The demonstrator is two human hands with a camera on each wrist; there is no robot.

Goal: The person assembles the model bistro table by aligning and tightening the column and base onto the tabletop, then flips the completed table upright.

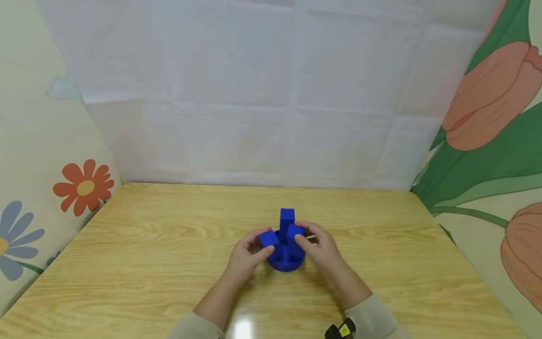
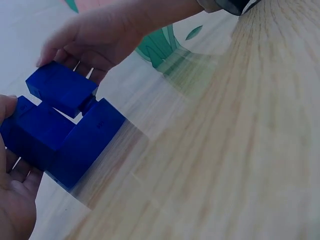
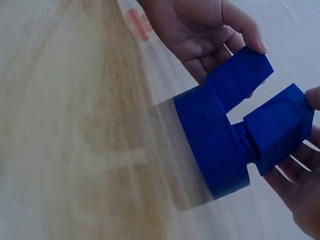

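Observation:
A round blue base (image 1: 287, 262) stands on the wooden table (image 1: 169, 245) with three blue blocks upright in it. The tall block (image 1: 287, 219) rises at the back, untouched. My left hand (image 1: 261, 244) pinches the short left block (image 1: 268, 238) between thumb and fingers. My right hand (image 1: 303, 234) pinches the right block (image 1: 295, 232). In the right wrist view the base (image 3: 210, 140) carries the right block (image 3: 277, 127) against my right hand (image 3: 300, 195), and the left block (image 3: 240, 77) sits under the other hand's fingers. In the left wrist view my left hand (image 2: 15, 200) cradles a block (image 2: 35, 132).
A white creased backdrop (image 1: 271, 94) closes the far side. Flower-printed panels stand at the left (image 1: 51, 179) and right (image 1: 487, 165) edges of the table. A small black and yellow device (image 1: 340, 329) sits at my right wrist.

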